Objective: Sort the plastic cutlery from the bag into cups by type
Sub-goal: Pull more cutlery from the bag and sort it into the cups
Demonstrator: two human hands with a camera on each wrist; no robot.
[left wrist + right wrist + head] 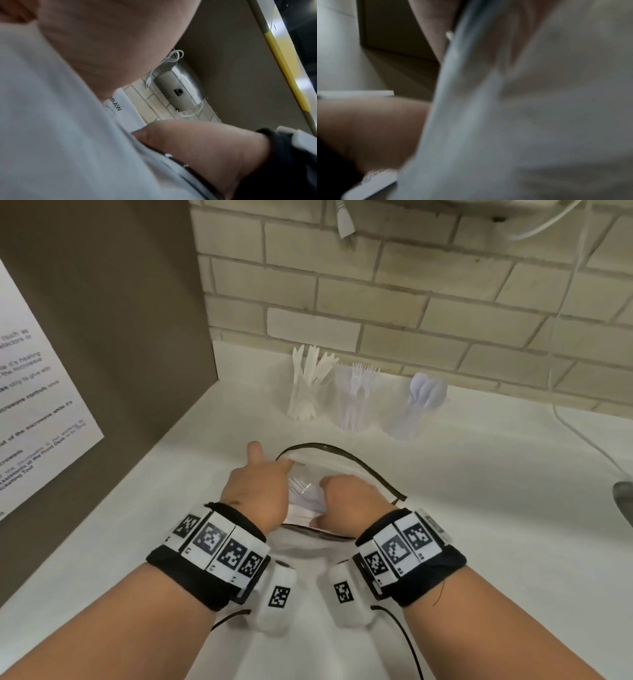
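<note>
A clear zip bag [363, 465] with a dark rim lies open on the white counter [479, 508], with white plastic cutlery [303, 494] inside. My left hand [257, 484] pinches the bag's left rim, thumb raised. My right hand [349, 498] reaches into the mouth, fingers curled round the cutlery and mostly hidden. Behind stand three clear cups: knives [306, 398], forks [354, 402], spoons [412, 412]. The left wrist view shows the bag's plastic [51, 121] and my right forearm [205, 148]. The right wrist view is blurred, filled by the bag [522, 121].
A brown cabinet side [120, 337] with a paper notice [34, 405] walls off the left. A brick wall [411, 302] runs close behind the cups. A white cord [582, 433] trails along the counter's right, ending near a metal object [623, 501] at the edge.
</note>
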